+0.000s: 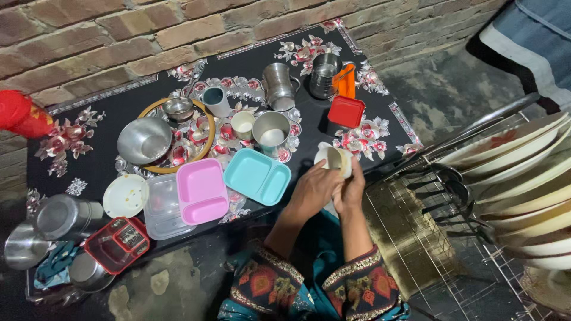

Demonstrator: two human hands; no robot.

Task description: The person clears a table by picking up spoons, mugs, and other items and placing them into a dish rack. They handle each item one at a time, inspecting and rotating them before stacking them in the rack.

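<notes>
Holding a white cup (334,159) w/ both hands: left hand (311,191) & right hand (351,189) each clasp it, beside teal tray (257,176) on bench (107,113).

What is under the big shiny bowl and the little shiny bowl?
A round tray with a wooden rim lies under the big steel bowl and the little steel bowl. Its flowered middle shows between them; the part beneath the bowls is hidden.

- The left hand (310,191) and right hand (351,189) are bare: no gloves, and no rings or bangles can be made out.
- Both forearms are uncovered up to the cuffs.
- The sleeves (270,279) are dark cloth with large red and orange floral patches.
- Each cuff carries a pale patterned trim band.
- Teal fabric (315,249) shows between the two arms.
</notes>
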